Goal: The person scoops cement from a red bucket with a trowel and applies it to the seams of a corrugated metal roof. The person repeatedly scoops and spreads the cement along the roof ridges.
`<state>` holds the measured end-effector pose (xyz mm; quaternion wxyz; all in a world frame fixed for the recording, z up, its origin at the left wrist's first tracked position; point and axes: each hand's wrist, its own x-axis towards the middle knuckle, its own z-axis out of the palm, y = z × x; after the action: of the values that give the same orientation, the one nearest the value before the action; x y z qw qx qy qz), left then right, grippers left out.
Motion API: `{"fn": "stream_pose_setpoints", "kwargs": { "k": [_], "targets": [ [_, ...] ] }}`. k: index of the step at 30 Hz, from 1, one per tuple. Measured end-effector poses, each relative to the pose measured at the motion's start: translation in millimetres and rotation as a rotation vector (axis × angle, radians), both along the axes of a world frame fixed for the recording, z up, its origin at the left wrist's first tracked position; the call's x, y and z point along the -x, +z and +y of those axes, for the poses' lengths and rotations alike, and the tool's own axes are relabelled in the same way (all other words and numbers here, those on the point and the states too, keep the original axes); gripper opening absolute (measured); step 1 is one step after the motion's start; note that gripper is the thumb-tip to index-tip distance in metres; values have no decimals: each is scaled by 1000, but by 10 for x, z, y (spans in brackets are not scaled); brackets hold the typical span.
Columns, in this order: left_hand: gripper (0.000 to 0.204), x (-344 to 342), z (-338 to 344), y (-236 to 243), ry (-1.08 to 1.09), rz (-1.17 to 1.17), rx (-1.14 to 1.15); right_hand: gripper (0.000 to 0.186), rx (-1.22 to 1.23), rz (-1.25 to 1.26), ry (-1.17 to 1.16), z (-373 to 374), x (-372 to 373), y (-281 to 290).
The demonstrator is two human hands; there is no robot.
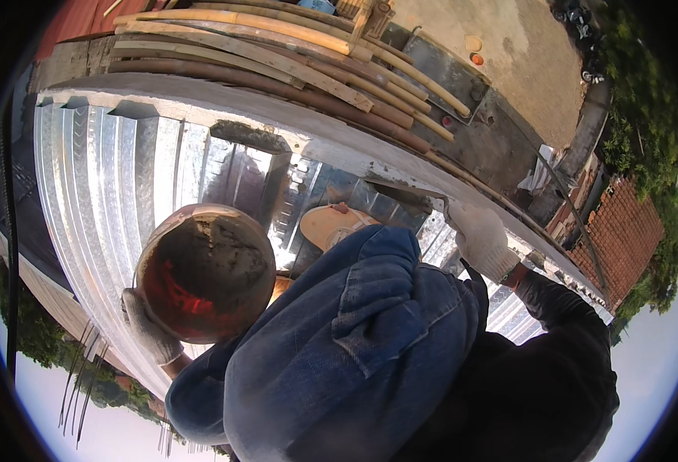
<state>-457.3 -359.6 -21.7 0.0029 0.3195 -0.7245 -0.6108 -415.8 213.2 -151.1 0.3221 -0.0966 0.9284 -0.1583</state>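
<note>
My left hand (148, 331), in a pale knit glove, grips the outer side of a round bucket (171, 286). The bucket tilts so that its mouth faces me; grey wet mortar (227, 250) coats its inside, with red wall showing through low down. Over on the right, my right hand (480, 240), also gloved, is closed around the handle of a trowel (404, 196). Its dark blade lies against the inner edge of a long concrete wall top (323, 142). Most of the trowel's handle is hidden by the glove.
Shiny ribbed metal sheeting (96, 177) lies under me, beside my bent knees in jeans (354, 308) and a sandal (331, 223). A darker patch of mortar (248, 135) sits by the wall. Beyond and below it are bamboo poles (277, 46), a yard (508, 54) and a tiled roof (630, 231).
</note>
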Motion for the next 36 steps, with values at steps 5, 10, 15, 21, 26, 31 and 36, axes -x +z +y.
{"fn": "stream_pose_setpoints", "kwargs": {
  "k": [5, 10, 15, 21, 26, 31, 36],
  "targets": [
    [45, 12, -73, -67, 57, -33, 2, 19, -92, -175, -20, 19, -190, 265],
    [44, 7, -92, -93, 69, -55, 0, 23, -100, -154, -41, 119, -264, 501],
    [42, -9, -124, -115, 78, -61, -11, 28, -60, -105, -168, 381, -441, 561],
    [41, -43, -175, -112, 112, -60, -4, 21, 8, -16, -224, 403, -484, 307],
    [40, 9, -169, -132, 131, -63, -15, 14, 36, -49, -301, 197, -518, 219],
    [39, -66, -269, -193, 170, -70, -26, 19, -5, -158, -252, 266, -840, 91],
    [35, -134, -437, -252, 187, -64, -56, 20, 62, -135, -246, 335, -794, 398]
  ]
}}
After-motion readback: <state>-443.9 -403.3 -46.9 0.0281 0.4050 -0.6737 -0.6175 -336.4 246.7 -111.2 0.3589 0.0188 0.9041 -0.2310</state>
